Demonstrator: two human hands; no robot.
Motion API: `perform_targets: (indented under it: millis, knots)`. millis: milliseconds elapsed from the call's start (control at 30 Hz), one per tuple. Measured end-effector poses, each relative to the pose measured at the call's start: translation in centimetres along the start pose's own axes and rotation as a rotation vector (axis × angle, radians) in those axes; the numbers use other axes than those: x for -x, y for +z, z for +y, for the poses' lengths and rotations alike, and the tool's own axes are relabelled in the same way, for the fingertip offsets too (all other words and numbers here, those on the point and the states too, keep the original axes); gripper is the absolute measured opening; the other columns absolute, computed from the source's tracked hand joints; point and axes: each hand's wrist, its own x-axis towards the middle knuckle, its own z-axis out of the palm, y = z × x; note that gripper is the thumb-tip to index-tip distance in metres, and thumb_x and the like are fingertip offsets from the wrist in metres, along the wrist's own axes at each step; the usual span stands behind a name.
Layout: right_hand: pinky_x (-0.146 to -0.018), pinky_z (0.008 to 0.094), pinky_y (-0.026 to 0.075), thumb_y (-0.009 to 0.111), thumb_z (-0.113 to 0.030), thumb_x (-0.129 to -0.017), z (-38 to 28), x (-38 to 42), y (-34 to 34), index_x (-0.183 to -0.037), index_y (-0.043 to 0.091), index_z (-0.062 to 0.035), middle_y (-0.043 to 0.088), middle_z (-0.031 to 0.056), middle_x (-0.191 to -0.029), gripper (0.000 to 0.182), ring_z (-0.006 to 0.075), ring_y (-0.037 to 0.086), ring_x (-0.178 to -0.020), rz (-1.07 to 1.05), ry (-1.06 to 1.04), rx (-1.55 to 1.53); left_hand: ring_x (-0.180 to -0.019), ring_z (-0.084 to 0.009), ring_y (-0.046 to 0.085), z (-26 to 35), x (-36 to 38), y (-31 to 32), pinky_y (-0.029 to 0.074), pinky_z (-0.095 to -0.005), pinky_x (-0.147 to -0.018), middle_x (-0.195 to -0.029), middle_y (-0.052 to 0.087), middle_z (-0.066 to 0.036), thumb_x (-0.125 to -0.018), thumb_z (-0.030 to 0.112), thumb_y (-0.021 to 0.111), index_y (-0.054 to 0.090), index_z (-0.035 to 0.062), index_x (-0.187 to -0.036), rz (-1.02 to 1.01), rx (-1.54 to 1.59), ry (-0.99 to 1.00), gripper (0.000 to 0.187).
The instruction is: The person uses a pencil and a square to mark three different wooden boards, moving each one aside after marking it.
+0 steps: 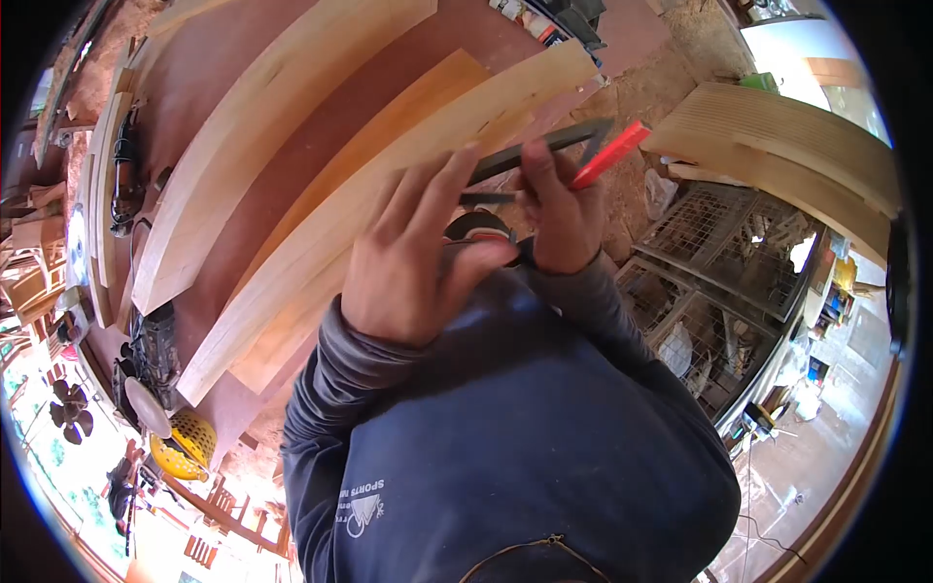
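Note:
My left hand (403, 262) is raised over the pale boards, back towards me, fingers stretched out and thumb held apart. Its fingertips overlap the near end of a dark, narrow bar (535, 146). My right hand (569, 219) is closed, thumb up, around a bright red stick-like tool (614, 154) that points up to the right. The dark bar passes behind the right thumb and meets a short angled piece beside the red tool. Whether bar and red tool are one piece, I cannot tell. Under the left hand lies a long pale board (301, 238).
Another long, curved board (262, 126) lies on the reddish-brown table (321, 126), with an orange-toned board (428, 83) between. Wire-mesh crates (719, 253) stand at right, below stacked planks (777, 136). A yellow perforated guard (185, 444) and a power tool (124, 185) are at left.

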Motion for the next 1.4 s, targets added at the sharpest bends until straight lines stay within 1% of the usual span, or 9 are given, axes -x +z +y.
perform_targets:
  millis: [100,233,400,633,767,833,900,1067,1400]
  knots:
    - [-0.048,0.0230,0.033,0.072,-0.035,-0.097,-0.2,-1.8,0.8,-0.081,0.068,-0.0009,0.057,-0.0042,-0.065,0.038,0.0043,0.046,-0.053,-0.027,0.024,0.140,-0.108,-0.0329,0.066,-0.7,-2.7,0.4,0.048,-0.0445,-0.096,-0.112,0.069,-0.019,-0.089,0.034,0.072,0.065,0.0034,-0.128,-0.108,-0.449,-0.060,0.050]
    - [-0.052,0.0235,0.037,0.069,-0.028,-0.099,-3.4,-4.0,-0.2,-0.093,0.073,0.0022,0.062,-0.0015,-0.072,0.031,0.0059,0.053,-0.061,-0.323,0.085,0.225,-0.102,-0.0296,0.069,-3.6,-5.5,-0.7,0.049,-0.0404,-0.090,-0.105,0.073,-0.015,-0.087,0.016,0.070,0.069,0.0067,-0.122,-0.071,-0.401,-0.217,0.036]
    - [-0.062,0.0245,0.044,0.058,-0.028,-0.104,-4.7,-7.7,-5.1,-0.100,0.075,0.0001,0.066,0.0032,-0.084,0.033,0.0107,0.057,-0.069,-0.179,-0.486,0.597,-0.099,-0.0241,0.067,-7.3,-6.6,-1.9,0.040,-0.0379,-0.095,-0.102,0.072,-0.009,-0.090,0.015,0.065,0.071,0.0115,-0.119,-0.028,-0.332,-0.384,0.030]
    - [-0.063,0.0247,0.047,0.035,-0.068,-0.101,-5.1,-14.5,-8.7,-0.112,0.064,0.0083,0.063,0.0092,-0.086,0.083,0.0145,0.058,-0.071,0.016,-0.403,0.324,-0.073,-0.0253,0.059,-7.6,-7.6,-2.6,0.045,-0.0373,-0.077,-0.078,0.059,-0.009,-0.077,0.006,0.073,0.072,0.0053,-0.121,-0.204,-0.332,-0.429,0.044]
    - [-0.061,0.0349,0.051,0.036,-0.080,-0.093,-6.2,-14.9,-9.5,-0.112,0.058,0.0056,0.058,0.0109,-0.083,0.091,0.0179,0.055,-0.067,-0.236,-0.302,0.231,-0.063,-0.0205,0.059,-9.2,-8.1,-3.6,0.048,-0.0328,-0.059,-0.074,0.057,-0.010,-0.071,-0.002,0.075,0.074,0.0013,-0.115,-0.293,-0.160,-0.396,0.044]
    - [-0.062,0.0352,0.051,0.046,-0.076,-0.092,-5.8,-14.1,-8.9,-0.110,0.057,0.0038,0.058,0.0114,-0.083,0.082,0.0184,0.056,-0.068,-0.214,-0.260,0.315,-0.061,-0.0185,0.060,-9.4,-9.0,-4.0,0.048,-0.0312,-0.059,-0.073,0.060,-0.009,-0.070,-0.001,0.076,0.076,0.0007,-0.110,-0.346,-0.126,-0.422,0.040]
    - [-0.066,0.0272,0.051,0.072,-0.038,-0.095,-4.8,-14.7,-6.8,-0.105,0.061,0.0059,0.063,0.0138,-0.086,0.046,0.0177,0.062,-0.071,-0.271,-0.426,0.300,-0.061,-0.0183,0.061,-10.1,-8.9,-4.5,0.047,-0.0298,-0.059,-0.074,0.062,-0.009,-0.071,0.000,0.077,0.076,0.0008,-0.110,-0.375,-0.052,-0.448,0.039]
    - [-0.064,0.0314,0.051,0.076,-0.003,-0.078,-5.0,-16.1,-5.4,-0.103,0.067,0.0043,0.070,0.0135,-0.084,0.028,0.0224,0.064,-0.066,-0.436,-0.701,0.605,-0.062,-0.0181,0.062,-10.9,-8.6,-4.8,0.047,-0.0286,-0.059,-0.075,0.064,-0.010,-0.072,0.001,0.077,0.076,-0.0006,-0.111,-0.395,0.024,-0.464,0.038]
    - [-0.068,0.0335,0.052,0.068,0.000,-0.077,-5.0,-16.0,-4.2,-0.100,0.074,0.0034,0.074,0.0124,-0.085,0.024,0.0231,0.069,-0.070,-0.510,-0.840,0.780,-0.065,-0.0176,0.062,-10.8,-8.9,-4.0,0.047,-0.0286,-0.061,-0.074,0.064,-0.011,-0.075,-0.003,0.074,0.074,-0.0036,-0.114,-0.376,0.085,-0.488,0.039]
